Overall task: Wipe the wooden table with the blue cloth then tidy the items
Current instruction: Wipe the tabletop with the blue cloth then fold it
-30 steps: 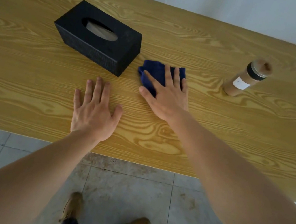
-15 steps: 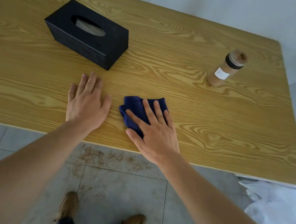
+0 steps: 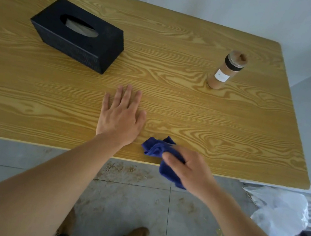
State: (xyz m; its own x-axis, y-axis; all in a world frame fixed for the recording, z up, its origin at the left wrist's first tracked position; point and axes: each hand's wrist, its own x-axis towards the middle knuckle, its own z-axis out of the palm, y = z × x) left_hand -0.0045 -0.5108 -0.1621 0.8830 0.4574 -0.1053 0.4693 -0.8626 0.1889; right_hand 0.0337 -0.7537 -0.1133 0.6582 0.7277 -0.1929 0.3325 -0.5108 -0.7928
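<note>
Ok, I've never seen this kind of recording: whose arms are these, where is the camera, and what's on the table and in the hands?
No machine here: a person works with bare hands, and the single camera sits on their head, looking down. The left hand lies flat on the wooden table. The right hand has its grip on the bunched blue cloth at the table's near edge, with part of it hanging over. Farther back stand a black tissue box and a brown bottle.
</note>
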